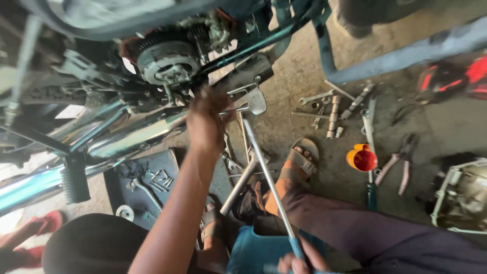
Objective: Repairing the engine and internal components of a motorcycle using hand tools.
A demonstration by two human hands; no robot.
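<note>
While the left hand (205,119) is reaching up under the exposed motorcycle clutch (168,62), fingers blurred so can't tell grip | right hand (299,261) is wrapping tight around a long metal rod (267,175), angling it toward the engine | spanners (332,109) lying nearby on the floor

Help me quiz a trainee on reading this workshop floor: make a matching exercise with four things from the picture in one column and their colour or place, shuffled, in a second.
Things:
1. funnel
2. pliers
3. long rod
4. left hand

Descriptions:
A. raised to the motorcycle engine, just under the round clutch
B. orange, on the concrete floor
C. lower end gripped by the right hand
D. pinkish-red handles, lying right of the funnel

Pairs: 1-B, 2-D, 3-C, 4-A
</note>
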